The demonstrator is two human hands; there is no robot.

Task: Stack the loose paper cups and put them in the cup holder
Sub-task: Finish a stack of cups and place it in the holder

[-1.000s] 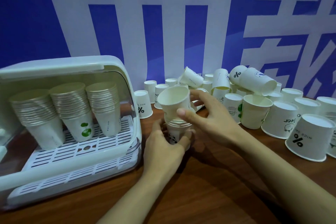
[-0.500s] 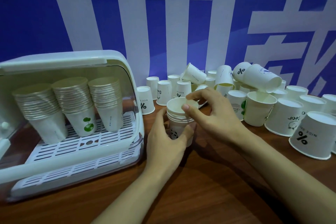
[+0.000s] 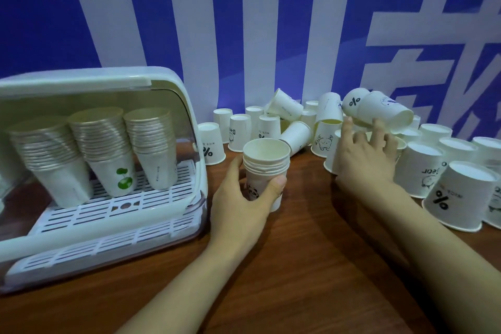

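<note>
Head view: my left hand (image 3: 244, 198) is wrapped around the lower half of a short stack (image 3: 265, 168) of nested paper cups, thumb in front and fingers behind, standing upright on the wooden table (image 3: 298, 279) just right of the cup holder (image 3: 151, 81). My right hand (image 3: 363, 154) is open, fingers spread, holding nothing that I can see, reaching into the loose cups (image 3: 417, 168) along the blue and white wall (image 3: 271, 35). Whether its fingertips touch a cup I cannot tell. Most loose cups sit upside down; a few lie tipped on top of others.

Inside the holder, 3 leaning stacks (image 3: 105, 149) rest on its slatted white tray (image 3: 122, 209).

These cups look very light and thin-walled, so I judge they will crush or go oval if squeezed hard. Best to pinch a loose cup gently at the stiffer base or rolled rim, and to grip the stack low around its sides, where the nested layers make it firmer.
</note>
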